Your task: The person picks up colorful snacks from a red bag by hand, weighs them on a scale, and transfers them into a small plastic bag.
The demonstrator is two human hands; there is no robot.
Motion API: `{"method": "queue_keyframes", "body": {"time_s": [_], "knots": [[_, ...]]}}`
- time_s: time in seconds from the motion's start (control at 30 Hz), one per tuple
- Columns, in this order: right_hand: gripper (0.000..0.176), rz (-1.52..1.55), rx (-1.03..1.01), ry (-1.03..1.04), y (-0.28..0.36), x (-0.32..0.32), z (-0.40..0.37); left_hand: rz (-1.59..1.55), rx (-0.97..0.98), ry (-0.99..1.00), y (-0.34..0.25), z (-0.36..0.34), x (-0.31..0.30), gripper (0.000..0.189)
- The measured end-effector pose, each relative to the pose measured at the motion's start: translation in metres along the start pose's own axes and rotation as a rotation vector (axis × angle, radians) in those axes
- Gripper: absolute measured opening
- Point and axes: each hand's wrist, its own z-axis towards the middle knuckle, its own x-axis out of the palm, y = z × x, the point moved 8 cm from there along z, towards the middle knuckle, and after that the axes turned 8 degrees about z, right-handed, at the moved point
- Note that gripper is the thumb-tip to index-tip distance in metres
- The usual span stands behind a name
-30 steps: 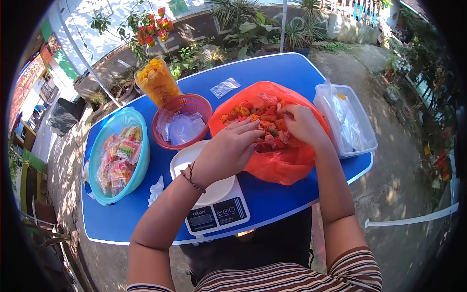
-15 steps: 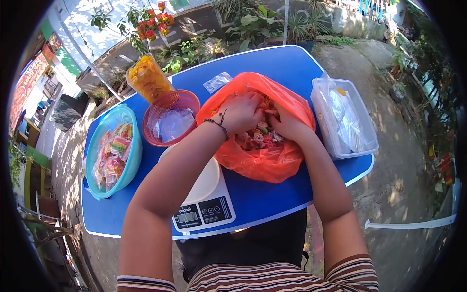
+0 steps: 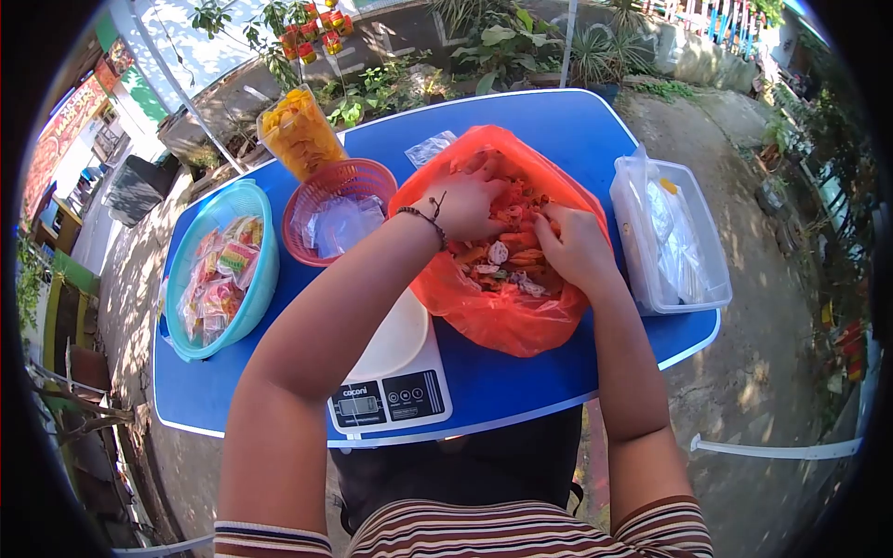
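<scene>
Now the hands (image 3: 465, 200) (image 3: 579, 245) are farther apart in the red bag (image 3: 512, 321); grips unclear.

Narrow gap between bag (image 3: 507, 325) and box (image 3: 640, 260), left forearm (image 3: 344, 288) over scale (image 3: 398, 346)

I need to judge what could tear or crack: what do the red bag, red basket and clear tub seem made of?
Red bag: thin, glossy plastic film; it wrinkles and catches the light.
Red basket: probably moulded rigid plastic, fairly smooth; its wall is pierced with regular holes.
Clear tub: smooth, see-through, likely hard plastic; it holds straight sides, and its contents show through.
</scene>
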Motion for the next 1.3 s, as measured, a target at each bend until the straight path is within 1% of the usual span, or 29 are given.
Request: {"method": "queue_keyframes", "body": {"time_s": [0.07, 0.17, 0.27, 0.37, 0.47, 0.57, 0.67, 0.73, 0.77, 0.8, 0.87, 0.97, 1.07, 1.1, 1.17, 1.2, 1.3], "knots": [[0.035, -0.205, 0.052, -0.164, -0.023, -0.011, 0.001, -0.225, -0.093, 0.423, -0.004, -0.004, -0.011, 0.045], [0.037, -0.238, 0.088, -0.237, -0.036, -0.021, 0.002, -0.311, -0.098, 0.529, -0.009, -0.011, -0.009, 0.045], [0.039, -0.257, 0.039, -0.297, -0.038, -0.023, 0.001, -0.315, -0.121, 0.609, -0.010, -0.017, -0.011, 0.048], [0.041, -0.159, 0.084, -0.154, -0.023, -0.019, -0.001, -0.345, -0.065, 0.492, -0.009, -0.024, -0.015, 0.052], [0.040, -0.097, 0.085, 0.057, -0.028, 0.002, -0.003, -0.369, -0.077, 0.505, -0.009, -0.035, -0.022, 0.057], [0.040, -0.156, -0.112, 0.082, -0.025, 0.021, -0.004, -0.349, -0.072, 0.565, -0.012, -0.041, -0.027, 0.063], [0.047, -0.076, -0.027, 0.212, -0.009, 0.027, -0.004, -0.428, -0.153, 0.634, -0.013, -0.047, -0.030, 0.070], [0.053, -0.026, -0.125, 0.245, 0.001, 0.030, -0.012, -0.438, -0.073, 0.551, -0.014, -0.050, -0.035, 0.069], [0.055, -0.014, -0.121, 0.249, 0.000, 0.029, -0.014, -0.443, -0.035, 0.510, -0.015, -0.052, -0.037, 0.069], [0.057, -0.003, -0.117, 0.252, -0.002, 0.029, -0.015, -0.446, -0.039, 0.501, -0.015, -0.052, -0.037, 0.067], [0.058, -0.013, 0.002, 0.224, -0.017, 0.022, -0.013, -0.455, -0.043, 0.480, -0.014, -0.050, -0.037, 0.065], [0.047, -0.086, 0.112, 0.184, -0.022, 0.003, -0.005, -0.358, -0.045, 0.518, -0.003, -0.039, -0.031, 0.058], [0.040, -0.139, 0.243, 0.005, -0.035, -0.011, -0.001, -0.289, -0.081, 0.375, 0.015, -0.033, -0.035, 0.049], [0.039, -0.157, 0.186, -0.026, -0.032, -0.011, 0.000, -0.279, -0.076, 0.224, 0.021, -0.032, -0.032, 0.044], [0.037, -0.192, 0.071, -0.086, -0.027, -0.007, 0.000, -0.195, -0.199, 0.211, 0.032, -0.031, -0.025, 0.044], [0.037, -0.154, -0.026, -0.077, -0.021, -0.002, 0.001, -0.154, -0.262, 0.204, 0.035, -0.029, -0.031, 0.044], [0.038, -0.065, -0.293, -0.025, 0.008, 0.016, -0.003, -0.186, -0.351, 0.274, 0.027, -0.029, -0.041, 0.044]]}}
